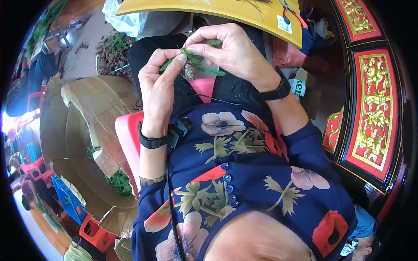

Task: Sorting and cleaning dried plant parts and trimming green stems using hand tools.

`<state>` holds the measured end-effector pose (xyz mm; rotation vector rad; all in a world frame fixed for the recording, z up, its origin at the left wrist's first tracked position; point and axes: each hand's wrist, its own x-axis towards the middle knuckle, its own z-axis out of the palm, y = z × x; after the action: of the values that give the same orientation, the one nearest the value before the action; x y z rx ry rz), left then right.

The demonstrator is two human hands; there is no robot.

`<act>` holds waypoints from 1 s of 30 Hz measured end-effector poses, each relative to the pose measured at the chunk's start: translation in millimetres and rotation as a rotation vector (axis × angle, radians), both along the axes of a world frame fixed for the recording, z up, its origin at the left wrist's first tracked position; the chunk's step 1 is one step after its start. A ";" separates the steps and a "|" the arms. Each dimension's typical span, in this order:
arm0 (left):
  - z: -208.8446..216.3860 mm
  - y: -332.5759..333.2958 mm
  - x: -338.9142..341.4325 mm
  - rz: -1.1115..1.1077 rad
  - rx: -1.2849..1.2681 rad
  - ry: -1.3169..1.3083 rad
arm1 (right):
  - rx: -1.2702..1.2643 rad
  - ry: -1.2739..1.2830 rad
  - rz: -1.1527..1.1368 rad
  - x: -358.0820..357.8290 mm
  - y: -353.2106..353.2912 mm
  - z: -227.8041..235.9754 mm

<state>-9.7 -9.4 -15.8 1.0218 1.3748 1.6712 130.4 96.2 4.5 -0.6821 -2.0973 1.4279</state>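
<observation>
Above my lap, both hands meet at a green needle-leaved pine sprig [213, 71] with a small brown pine cone [190, 71] hanging below the fingers. My left hand [160, 80] pinches the sprig's stem between thumb and forefinger. From the right, my right hand [230, 50] closes thumb and fingertips on the same spot, close against the left thumb. Whatever fine stem or wire lies between the fingertips is too small to make out. Both wrists wear black straps.
A yellow table [196, 9] stands just beyond my hands, with red-handled pliers [297, 16] at its right edge. At left are a torn cardboard box [72, 130] holding green sprigs [118, 182] and a pile of brown cones [109, 56]. A carved red-and-gold panel [372, 108] borders the right.
</observation>
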 end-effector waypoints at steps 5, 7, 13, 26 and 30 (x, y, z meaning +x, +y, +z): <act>6.5 -1.6 -12.2 -0.191 -0.107 -0.196 | 0.329 0.191 0.197 -0.9 20.6 -1.8; 6.6 -2.6 -22.1 -0.325 -0.144 -0.268 | 0.525 0.298 0.294 -4.5 26.7 2.0; 6.6 -3.3 -27.5 -0.463 -0.233 -0.427 | 0.613 0.378 0.551 -10.0 35.5 18.7; -8.2 1.3 -2.9 -0.047 -0.056 0.345 | 0.413 -0.138 0.116 -7.3 7.0 16.3; -16.6 5.9 5.7 0.078 -0.049 0.168 | 0.165 -0.036 0.068 0.9 30.9 13.2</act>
<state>-3.9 -3.5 -32.4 1.1132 1.5750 1.6292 131.3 127.1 17.7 -0.5803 -2.2567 1.2681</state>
